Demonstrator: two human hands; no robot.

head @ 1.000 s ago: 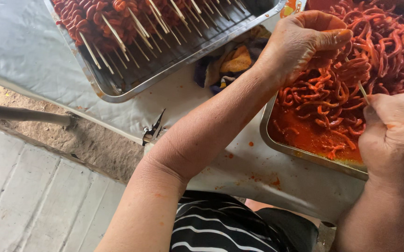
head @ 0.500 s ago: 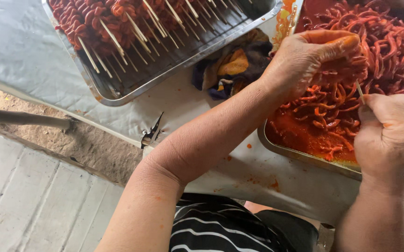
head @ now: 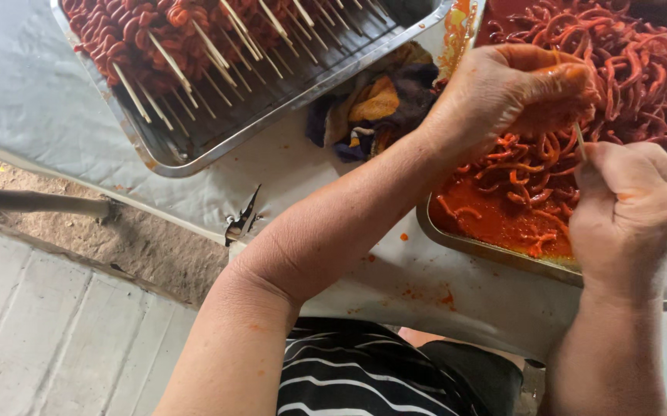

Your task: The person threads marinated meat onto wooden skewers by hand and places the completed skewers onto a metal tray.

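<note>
Up close, red sauce-coated strips [head: 537, 166], thin skewer [head: 580, 142] seemingly pinched, both hands.

A second shiny metal tray [head: 165, 158] sits at the upper left of the grey plastic-covered counter [head: 25, 85], loaded with red meat skewers [head: 137, 35] whose bamboo sticks point toward its near rim. Just beside it lies a crumpled multicoloured cloth rag [head: 372, 104]. Below the counter's torn edge runs a pale planked floor [head: 48, 331].
</note>
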